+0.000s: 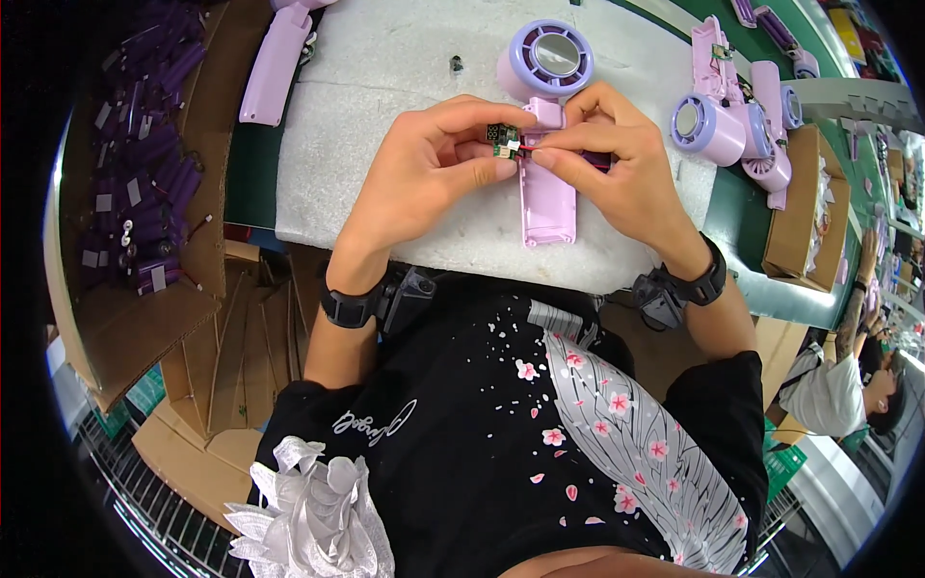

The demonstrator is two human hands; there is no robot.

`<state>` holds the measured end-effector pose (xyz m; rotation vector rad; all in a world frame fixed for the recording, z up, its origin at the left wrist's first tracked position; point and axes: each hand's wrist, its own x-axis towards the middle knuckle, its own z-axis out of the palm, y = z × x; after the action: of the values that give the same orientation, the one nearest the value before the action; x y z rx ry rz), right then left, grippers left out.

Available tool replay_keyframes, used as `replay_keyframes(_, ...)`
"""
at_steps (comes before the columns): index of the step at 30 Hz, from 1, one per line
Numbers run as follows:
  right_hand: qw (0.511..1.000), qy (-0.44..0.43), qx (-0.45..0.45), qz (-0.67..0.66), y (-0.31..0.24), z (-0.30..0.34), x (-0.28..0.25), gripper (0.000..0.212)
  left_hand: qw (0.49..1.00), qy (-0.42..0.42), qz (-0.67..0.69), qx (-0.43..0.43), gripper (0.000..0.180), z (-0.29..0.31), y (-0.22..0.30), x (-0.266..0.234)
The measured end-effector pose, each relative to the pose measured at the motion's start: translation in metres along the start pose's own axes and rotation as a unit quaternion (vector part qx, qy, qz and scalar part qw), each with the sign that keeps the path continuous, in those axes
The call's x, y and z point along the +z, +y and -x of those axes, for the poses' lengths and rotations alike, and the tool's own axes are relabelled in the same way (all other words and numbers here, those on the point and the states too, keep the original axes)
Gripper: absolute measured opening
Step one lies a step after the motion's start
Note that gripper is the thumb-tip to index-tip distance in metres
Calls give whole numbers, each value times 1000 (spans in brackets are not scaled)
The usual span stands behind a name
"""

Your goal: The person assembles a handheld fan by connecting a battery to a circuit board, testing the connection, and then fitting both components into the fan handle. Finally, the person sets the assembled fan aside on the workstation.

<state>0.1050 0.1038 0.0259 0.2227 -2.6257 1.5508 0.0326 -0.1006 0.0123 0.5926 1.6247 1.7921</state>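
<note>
A handheld fan with a purple ringed head (522, 81) and an open pink handle shell (549, 207) lies on the pale foam mat in front of me. Over the left edge of that handle, my left hand (424, 159) grips a small green circuit board (503, 135) with a dark display and a white socket, between thumb and fingers. My right hand (612, 149) pinches thin red and dark wires (530, 147) close to the board's socket. Whether the wire ends sit in the socket is too small to tell. Something dark is partly hidden beneath the right fingers.
A cardboard box (207, 164) of purple battery cells stands at left. Another pink handle part (275, 72) lies on the mat's left edge. Several fans (708, 130) lie at right, beside a small carton (805, 207). Another person (829, 390) sits farther right.
</note>
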Motion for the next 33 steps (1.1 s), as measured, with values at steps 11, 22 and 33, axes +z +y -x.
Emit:
replay_keyframes(11,1000,-3,-19,11,0,0,-1,11,998,33,41,-16,34,0,-2,2)
replay_keyframes(22,999,0,-15,33,1,-1,-1,12,998,42,38,16,31,0,-6,4)
replay_keyframes(33,994,21,-83,68,6,0,2,14,991,82,-66,87,34,0,-5,10)
